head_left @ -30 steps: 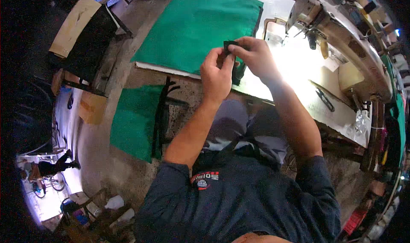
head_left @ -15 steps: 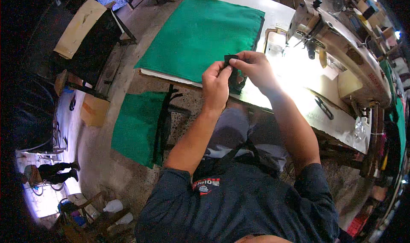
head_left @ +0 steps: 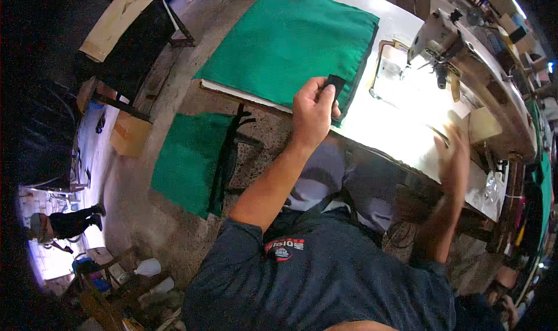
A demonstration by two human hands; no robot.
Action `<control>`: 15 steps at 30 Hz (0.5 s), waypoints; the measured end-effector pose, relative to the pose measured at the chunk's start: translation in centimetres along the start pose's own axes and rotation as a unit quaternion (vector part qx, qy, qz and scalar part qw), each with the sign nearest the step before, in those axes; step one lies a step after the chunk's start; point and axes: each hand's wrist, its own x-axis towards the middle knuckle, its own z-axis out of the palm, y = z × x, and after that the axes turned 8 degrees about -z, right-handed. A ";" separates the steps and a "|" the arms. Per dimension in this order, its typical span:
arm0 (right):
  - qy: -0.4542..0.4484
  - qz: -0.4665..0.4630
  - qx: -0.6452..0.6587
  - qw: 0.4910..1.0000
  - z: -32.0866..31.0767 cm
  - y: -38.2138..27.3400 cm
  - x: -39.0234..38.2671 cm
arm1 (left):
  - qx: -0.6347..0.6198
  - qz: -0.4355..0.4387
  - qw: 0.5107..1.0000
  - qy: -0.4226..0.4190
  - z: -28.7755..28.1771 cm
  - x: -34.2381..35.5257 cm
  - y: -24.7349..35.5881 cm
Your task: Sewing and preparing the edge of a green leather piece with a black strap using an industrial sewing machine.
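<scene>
Pinched in my left hand (head_left: 313, 111) is the end of a black fabric strip (head_left: 336, 83), standing up above the thumb. The hand is over the near right corner of a green cloth (head_left: 290, 37) with a black edge, which lies flat on the white sewing table (head_left: 363, 136). Motion smears my right hand (head_left: 456, 148), which is over the table's right part, below the sewing machine (head_left: 488, 78). Beside its fingers shows part of a dark slim tool (head_left: 437, 134); whether the hand touches it I cannot tell.
A second green piece (head_left: 189, 159) with black strips hangs low to the left of my legs. A clear plastic bag (head_left: 492, 192) lies at the table's right end. Farther left are a cardboard box (head_left: 129, 134) and a person's legs (head_left: 75, 223).
My right hand has let go of the black strip and moved right across the table to the dark tool. My left hand keeps the strip. The whole view has shifted slightly.
</scene>
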 end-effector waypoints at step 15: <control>0.012 0.146 0.337 0.930 2.1 1.5 -3.1 | -0.004 -0.039 0.997 -0.072 0.0 -1.2 0.4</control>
